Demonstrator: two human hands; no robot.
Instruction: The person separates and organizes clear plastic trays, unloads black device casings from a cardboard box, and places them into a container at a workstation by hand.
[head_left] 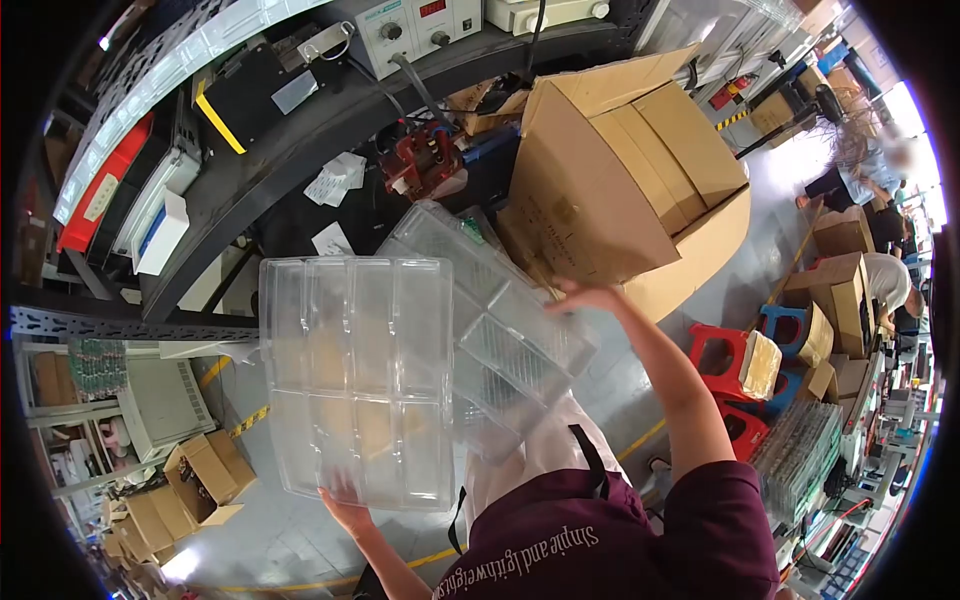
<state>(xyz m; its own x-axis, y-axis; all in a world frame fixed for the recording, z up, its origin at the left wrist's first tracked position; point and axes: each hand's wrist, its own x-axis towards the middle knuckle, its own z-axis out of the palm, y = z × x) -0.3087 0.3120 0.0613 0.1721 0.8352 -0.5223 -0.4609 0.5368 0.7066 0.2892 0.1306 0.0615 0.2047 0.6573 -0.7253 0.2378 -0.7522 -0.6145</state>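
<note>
"Tray [355, 380], transparent, eight o'clock on my feed. What has it?"

"The left hand [345, 510], at seven o'clock. I read it as pinching the near edge; fingers show through the plastic. Probably held there because the piece is broad and light, and the rim gives easiest purchase."

"And the right hand [585, 297]?"

"Three o'clock, by the outer edge of a second tray [520, 350], which lies slantwise near centre, partly overlapped by the first. Fingers reach out to that edge; whether they pinch it or only touch, I cannot tell. Steadying it, I suspect."

"Contents?"

"Two rows of compartments in the first; I make out nothing in them. Fine lines show through the second: contents or something beneath, unclear. Big carton [590, 190], between one and two, has its flaps spread, likely for easy reach; inside hidden from me. Smaller carton [240, 465], farther out at eight, also open: dark items, too small to name."

"Four o'clock?"

"Stacked trays [800, 455], presumably piled to save floor."
</note>
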